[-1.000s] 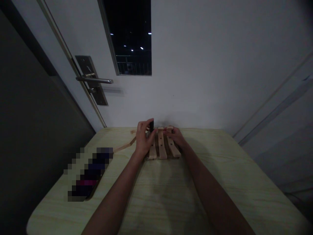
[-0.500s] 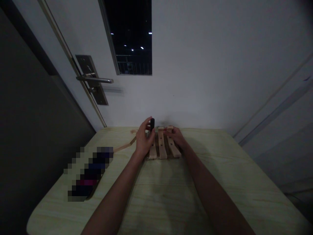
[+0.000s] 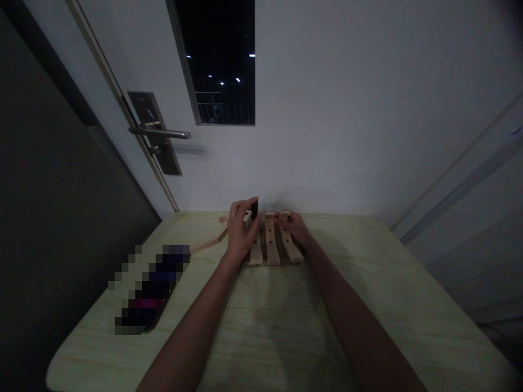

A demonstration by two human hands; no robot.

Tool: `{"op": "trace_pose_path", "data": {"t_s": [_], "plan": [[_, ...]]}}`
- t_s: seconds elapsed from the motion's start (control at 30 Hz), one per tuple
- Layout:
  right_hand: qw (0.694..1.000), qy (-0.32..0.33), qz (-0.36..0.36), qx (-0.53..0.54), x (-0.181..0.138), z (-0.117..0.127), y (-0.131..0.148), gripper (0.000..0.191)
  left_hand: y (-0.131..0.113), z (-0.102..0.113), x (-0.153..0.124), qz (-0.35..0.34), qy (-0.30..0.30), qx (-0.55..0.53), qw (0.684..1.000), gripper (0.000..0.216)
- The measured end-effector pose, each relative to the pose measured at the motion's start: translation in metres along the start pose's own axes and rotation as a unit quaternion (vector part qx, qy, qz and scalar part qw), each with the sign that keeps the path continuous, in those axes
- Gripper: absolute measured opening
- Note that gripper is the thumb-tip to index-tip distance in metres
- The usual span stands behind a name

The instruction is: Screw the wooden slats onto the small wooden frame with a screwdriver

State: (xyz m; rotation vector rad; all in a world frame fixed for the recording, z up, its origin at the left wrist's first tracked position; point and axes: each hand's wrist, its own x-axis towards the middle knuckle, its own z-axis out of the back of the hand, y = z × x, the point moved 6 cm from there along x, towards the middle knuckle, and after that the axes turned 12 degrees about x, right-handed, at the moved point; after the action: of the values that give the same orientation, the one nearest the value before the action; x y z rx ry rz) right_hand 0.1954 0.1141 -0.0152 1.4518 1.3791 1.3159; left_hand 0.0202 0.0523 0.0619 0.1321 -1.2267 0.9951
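Three pale wooden pieces with small dark holes lie side by side on the table: a left one (image 3: 256, 253), a middle one (image 3: 271, 250) and a slanted right one (image 3: 291, 249). My left hand (image 3: 240, 228) pinches a small black block-like piece (image 3: 255, 209) between fingers and thumb, over the far end of the left wooden piece. My right hand (image 3: 299, 227) is closed round the far end of the right wooden piece, its fingertips reaching toward the middle one. A brownish base shows in the gaps beneath; its shape is largely hidden.
A thin bent wooden strip (image 3: 208, 243) runs from behind my left wrist to a pixelated phone-like slab (image 3: 157, 288) at the table's left. The pale wood-grain table (image 3: 392, 305) meets a white door at its far edge, with a metal handle (image 3: 163, 132) at left.
A finger of my left hand has shifted onto the top of the black piece, which sits slightly lower. My right hand stays at the right wooden piece.
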Motion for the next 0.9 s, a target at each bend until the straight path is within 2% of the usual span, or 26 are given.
{"op": "trace_pose_path", "data": {"t_s": [0.2, 0.43, 0.67, 0.9], "plan": [[1.000, 0.000, 0.013, -0.014, 0.0004, 0.0008, 0.0010, 0.035, 0.0048, -0.0016, -0.0010, 0.019, 0.000, -0.012, 1.000, 0.040], [1.000, -0.001, 0.008, -0.002, 0.0008, 0.0008, -0.0001, 0.034, 0.0033, -0.0040, -0.0031, 0.037, 0.028, -0.054, 0.998, 0.054], [1.000, 0.004, 0.007, 0.003, 0.0005, 0.0009, -0.0013, 0.035, 0.0023, -0.0061, -0.0024, 0.015, 0.041, -0.075, 0.996, 0.042], [1.000, -0.002, 0.010, 0.000, 0.0006, 0.0003, 0.0000, 0.034, 0.0036, -0.0025, 0.0009, 0.022, 0.014, -0.037, 0.999, 0.042]]}}
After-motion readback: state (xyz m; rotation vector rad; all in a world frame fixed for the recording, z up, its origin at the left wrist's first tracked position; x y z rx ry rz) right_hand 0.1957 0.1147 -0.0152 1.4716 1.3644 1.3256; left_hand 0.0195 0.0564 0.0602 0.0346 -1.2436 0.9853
